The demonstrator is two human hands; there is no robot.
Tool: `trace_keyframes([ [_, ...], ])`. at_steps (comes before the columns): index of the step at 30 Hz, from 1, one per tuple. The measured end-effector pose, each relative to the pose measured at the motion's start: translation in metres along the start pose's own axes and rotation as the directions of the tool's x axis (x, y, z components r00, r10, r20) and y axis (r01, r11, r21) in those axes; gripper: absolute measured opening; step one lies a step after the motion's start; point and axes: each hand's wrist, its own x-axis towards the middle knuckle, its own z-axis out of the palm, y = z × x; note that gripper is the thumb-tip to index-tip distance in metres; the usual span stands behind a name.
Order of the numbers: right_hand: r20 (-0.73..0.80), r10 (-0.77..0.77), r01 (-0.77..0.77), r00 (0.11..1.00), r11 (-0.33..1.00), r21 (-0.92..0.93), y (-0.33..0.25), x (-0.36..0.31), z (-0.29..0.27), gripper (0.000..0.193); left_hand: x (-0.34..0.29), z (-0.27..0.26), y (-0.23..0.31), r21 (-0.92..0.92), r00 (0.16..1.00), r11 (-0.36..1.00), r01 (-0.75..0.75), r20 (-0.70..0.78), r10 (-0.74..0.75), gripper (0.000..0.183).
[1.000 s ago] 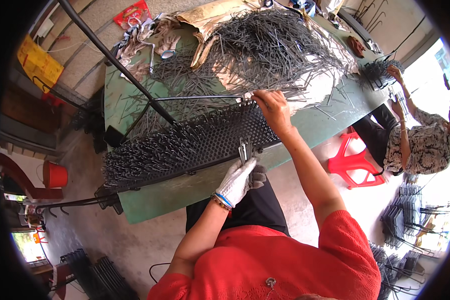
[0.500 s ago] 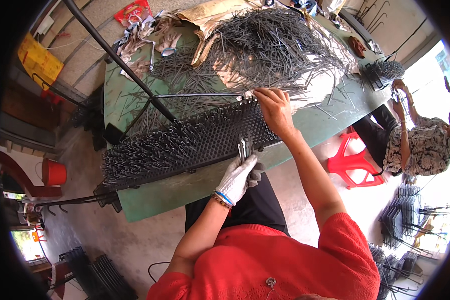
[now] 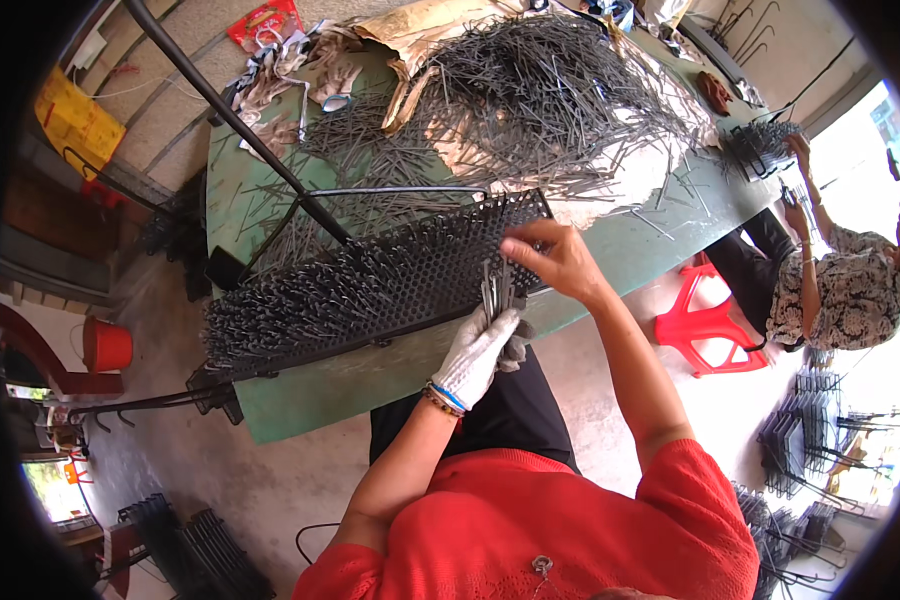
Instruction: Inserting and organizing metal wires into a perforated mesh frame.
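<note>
My left hand (image 3: 480, 350), in a white glove, is closed around a small bundle of thin grey metal rods (image 3: 495, 292) whose ends point up. Just above the bundle is my bare right hand (image 3: 562, 262), its thumb and fingers drawn together at the rod tips; what lies between them is hidden. Both hands are at the right end of a long black perforated rack (image 3: 450, 255). Upright rods (image 3: 300, 300) crowd its left part, while fewer stand in the holes toward the right.
A large heap of loose rods (image 3: 540, 80) covers brown paper on the green table (image 3: 320, 400). A black bar (image 3: 235, 115) slants over the rack. Old gloves (image 3: 335, 80) lie at the back left. At the right, a co-worker (image 3: 840, 290) handles another rack (image 3: 760, 150) beside a red stool (image 3: 700, 320).
My right hand has come down and nearer from the rack's far right edge to the bundle's tips. My left hand stays nearly in place with the rods. The co-worker's hand has moved to the other rack.
</note>
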Motion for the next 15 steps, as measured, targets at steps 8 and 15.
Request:
trace_keyframes([
  [8, 0.233, 0.184, -0.26, 0.955, 0.896, 0.359, 0.016, -0.014, 0.001, 0.024, -0.002, 0.003, 0.002, 0.258, 0.985, 0.964, 0.066, 0.139, -0.105, 0.026],
  [15, -0.096, 0.113, -0.051, 0.989, 0.868, 0.494, 0.002, -0.006, -0.012, 0.02, 0.001, -0.002, -0.007, 0.138, 0.985, 0.987, 0.083, 0.136, -0.102, 0.025],
])
